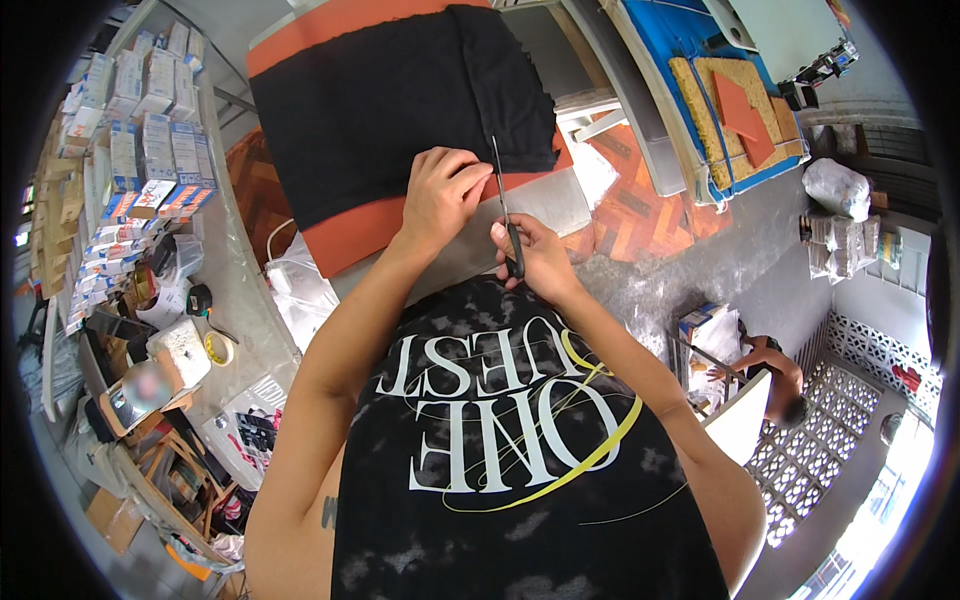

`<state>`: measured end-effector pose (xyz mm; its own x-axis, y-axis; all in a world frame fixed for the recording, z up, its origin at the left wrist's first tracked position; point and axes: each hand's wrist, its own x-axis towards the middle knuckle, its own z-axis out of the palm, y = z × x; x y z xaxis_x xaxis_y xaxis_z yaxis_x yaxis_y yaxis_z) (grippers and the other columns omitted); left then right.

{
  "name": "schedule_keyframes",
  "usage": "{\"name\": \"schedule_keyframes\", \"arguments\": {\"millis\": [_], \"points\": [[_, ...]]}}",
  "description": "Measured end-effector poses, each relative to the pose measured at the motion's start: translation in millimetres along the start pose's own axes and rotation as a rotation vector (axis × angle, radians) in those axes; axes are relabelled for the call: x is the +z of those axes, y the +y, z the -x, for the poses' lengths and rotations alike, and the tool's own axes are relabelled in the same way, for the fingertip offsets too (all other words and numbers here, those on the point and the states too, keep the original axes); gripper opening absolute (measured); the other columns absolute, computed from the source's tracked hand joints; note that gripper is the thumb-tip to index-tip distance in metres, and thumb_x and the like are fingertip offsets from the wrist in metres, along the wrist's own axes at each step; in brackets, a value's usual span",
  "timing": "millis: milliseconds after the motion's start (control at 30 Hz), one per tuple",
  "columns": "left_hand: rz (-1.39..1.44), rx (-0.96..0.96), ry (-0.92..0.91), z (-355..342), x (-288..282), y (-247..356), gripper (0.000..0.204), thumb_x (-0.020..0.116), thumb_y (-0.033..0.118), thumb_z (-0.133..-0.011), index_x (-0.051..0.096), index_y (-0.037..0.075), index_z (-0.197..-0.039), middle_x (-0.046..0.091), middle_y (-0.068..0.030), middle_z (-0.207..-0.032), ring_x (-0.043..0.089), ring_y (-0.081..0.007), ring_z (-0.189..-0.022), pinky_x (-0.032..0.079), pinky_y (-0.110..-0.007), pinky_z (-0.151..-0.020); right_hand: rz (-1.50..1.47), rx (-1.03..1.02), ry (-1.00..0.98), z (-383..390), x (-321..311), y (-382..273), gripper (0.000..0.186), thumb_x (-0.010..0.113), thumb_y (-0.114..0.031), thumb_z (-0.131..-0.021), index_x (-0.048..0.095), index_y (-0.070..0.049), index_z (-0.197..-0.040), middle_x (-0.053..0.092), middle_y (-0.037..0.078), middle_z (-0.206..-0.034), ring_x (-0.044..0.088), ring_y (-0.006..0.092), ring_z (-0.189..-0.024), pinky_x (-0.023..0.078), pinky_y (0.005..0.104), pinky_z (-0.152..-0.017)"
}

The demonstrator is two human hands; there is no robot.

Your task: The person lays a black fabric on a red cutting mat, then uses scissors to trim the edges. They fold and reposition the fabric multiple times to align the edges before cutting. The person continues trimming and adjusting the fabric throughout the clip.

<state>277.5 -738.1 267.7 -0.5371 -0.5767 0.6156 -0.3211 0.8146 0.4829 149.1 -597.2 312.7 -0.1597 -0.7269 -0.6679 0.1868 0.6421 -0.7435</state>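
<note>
Black cloth (370, 110) lies folded in layers over an orange sheet on the table in front of me, its right edge ragged. My right hand (542, 258) is closed around the black handles of a pair of scissors (515, 250). Their blades point away from me, over the near right part of the cloth, and look nearly together. My left hand (443, 198) is at the cloth's near edge, its fingers bent and pinched together close beside the blades. What those fingers hold, if anything, is too small to make out.
The orange sheet (350, 243) shows around the cloth. Stacked small boxes (150, 165) fill a shelf at left, beside a tape roll (218, 348). At right stands a blue-topped table (690, 35) with a yellowish board (705, 100). Another person (785, 375) bends at the lower right.
</note>
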Motion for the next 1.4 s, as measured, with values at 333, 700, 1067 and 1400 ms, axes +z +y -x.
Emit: {"name": "schedule_keyframes", "arguments": {"millis": [333, 700, 1067, 1400], "points": [[0.019, -0.013, -0.004, 1.1, 1.2, -2.6, 0.017, 0.079, 0.006, -0.076, 0.074, 0.01, -0.091, 0.068, -0.0004, -0.093, 0.063, -0.0221, -0.087, 0.047, -0.038, -0.081, -0.096, 0.007, -0.031, 0.8, -2.1, 0.6, 0.055, 0.067, -0.05, -0.096, 0.06, -0.004, -0.124, 0.061, 0.003, -0.079, 0.064, 0.0124, -0.062, 0.052, 0.0253, -0.051], [0.024, -0.034, -0.004, 0.2, 0.9, -2.2, 0.014, 0.079, 0.007, -0.076, 0.074, 0.011, -0.088, 0.067, 0.0002, -0.09, 0.064, -0.0218, -0.086, 0.048, -0.039, -0.082, -0.075, 0.013, -0.011, 1.2, -1.2, -2.1, 0.049, 0.067, -0.05, -0.096, 0.06, -0.004, -0.113, 0.059, 0.002, -0.073, 0.062, 0.0113, -0.056, 0.049, 0.024, -0.046], [0.006, 0.013, -0.026, -2.6, 1.6, 0.3, 0.016, 0.078, 0.006, -0.076, 0.073, 0.01, -0.09, 0.068, -0.0004, -0.094, 0.064, -0.0223, -0.088, 0.047, -0.039, -0.082, -0.013, 0.032, -0.005, 0.4, -0.5, -3.0, 0.046, 0.066, -0.049, -0.097, 0.059, -0.005, -0.109, 0.058, 0.001, -0.072, 0.06, 0.0109, -0.055, 0.047, 0.0236, -0.045], [0.048, 0.017, 0.023, -1.2, 3.4, -3.7, 0.017, 0.08, 0.007, -0.074, 0.074, 0.012, -0.09, 0.067, 0.0008, -0.088, 0.064, -0.0217, -0.084, 0.048, -0.04, -0.083, -0.063, 0.008, -0.026, -0.7, -3.1, -6.4, 0.052, 0.065, -0.052, -0.097, 0.059, -0.004, -0.117, 0.06, 0.004, -0.076, 0.063, 0.0136, -0.059, 0.052, 0.0265, -0.049]]}}
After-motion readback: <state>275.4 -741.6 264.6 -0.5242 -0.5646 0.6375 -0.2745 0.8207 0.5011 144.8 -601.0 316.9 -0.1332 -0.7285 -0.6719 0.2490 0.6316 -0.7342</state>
